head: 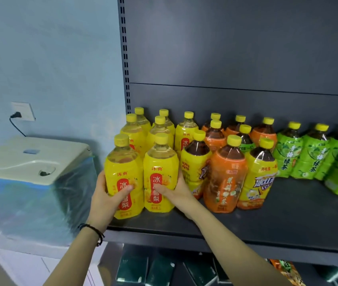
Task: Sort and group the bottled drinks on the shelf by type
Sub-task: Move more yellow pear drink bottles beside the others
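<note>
Left hand (104,195) wraps the front-left pear-drink bottle (123,172), thumb across the label, fingers hidden behind; right hand (174,190) grips the front-right pear-drink bottle (160,168), thumb on the red label patch, fingers curled round its far side; both bottles upright on the shelf (287,219), side by side at its left front corner; more pear-drink bottles (157,133) stand just behind the hands, so this type looks grouped; reads as squaring up the front pair; just right of the right hand it's mixed: an iced-tea bottle (195,166), then a jasmine-tea bottle (224,174), then a second iced-tea bottle (256,176); a green-label bottle (246,141) sits among the orange ones further back; green-tea bottles (287,153) well off to the right, already together; next move, probably: let go, pull one iced tea and swap it with the jasmine; packing is tight, so lift clear rather than slide, or neighbours may tip.
</note>
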